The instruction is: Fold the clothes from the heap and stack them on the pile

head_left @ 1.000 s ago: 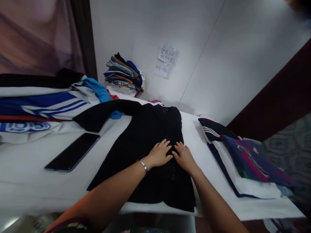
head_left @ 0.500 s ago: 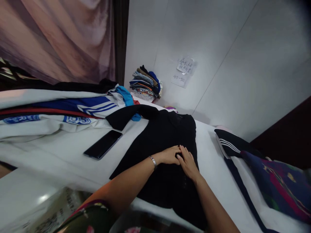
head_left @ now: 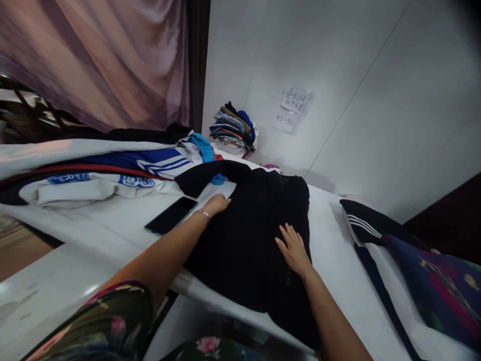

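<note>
Presently, from left: a heap of clothes (head_left: pixel 161 163) is lying on the white desk (head_left: pixel 330 230); a dark phone (head_left: pixel 170 215) is resting just beside it; a black sleeve (head_left: pixel 203 176) is reaching to the heap. The left hand (head_left: pixel 216 204), having parted from the right, is now curling at the left edge of the black garment (head_left: pixel 255 240), which is lying spread at mid-desk; handling is seemingly shifting from middle to edge. The right hand (head_left: pixel 295 250) is staying flat on the garment's right side, fingers apart, clasping nothing. Folded clothes (head_left: pixel 432 281) are lying far right. Obscured: the left fingertips are hiding, so whether that grip is pinching cloth one cannot tell; no second sleeve is showing; the frame is cutting off heap and folded clothes.
</note>
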The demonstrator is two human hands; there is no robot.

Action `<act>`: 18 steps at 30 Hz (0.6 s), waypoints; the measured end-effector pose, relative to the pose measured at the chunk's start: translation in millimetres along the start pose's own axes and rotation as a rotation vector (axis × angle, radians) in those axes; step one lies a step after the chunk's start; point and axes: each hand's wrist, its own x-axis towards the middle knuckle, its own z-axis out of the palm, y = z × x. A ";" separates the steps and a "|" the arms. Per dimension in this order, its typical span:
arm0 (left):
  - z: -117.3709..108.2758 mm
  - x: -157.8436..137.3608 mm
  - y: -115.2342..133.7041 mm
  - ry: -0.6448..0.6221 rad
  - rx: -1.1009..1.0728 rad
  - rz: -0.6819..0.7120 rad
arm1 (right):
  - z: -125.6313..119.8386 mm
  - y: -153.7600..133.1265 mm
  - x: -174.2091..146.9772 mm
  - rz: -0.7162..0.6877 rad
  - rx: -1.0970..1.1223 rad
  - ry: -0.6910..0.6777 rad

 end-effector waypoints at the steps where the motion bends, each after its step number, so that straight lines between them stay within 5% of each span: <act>1: 1.2 0.6 -2.0 -0.021 -0.006 -0.003 | 0.1 0.2 -0.1 0.000 0.001 0.001; 18: -1.4 -24.5 -19.1 -0.069 0.069 0.041 | -3.8 -6.1 -1.9 0.007 -0.017 -0.007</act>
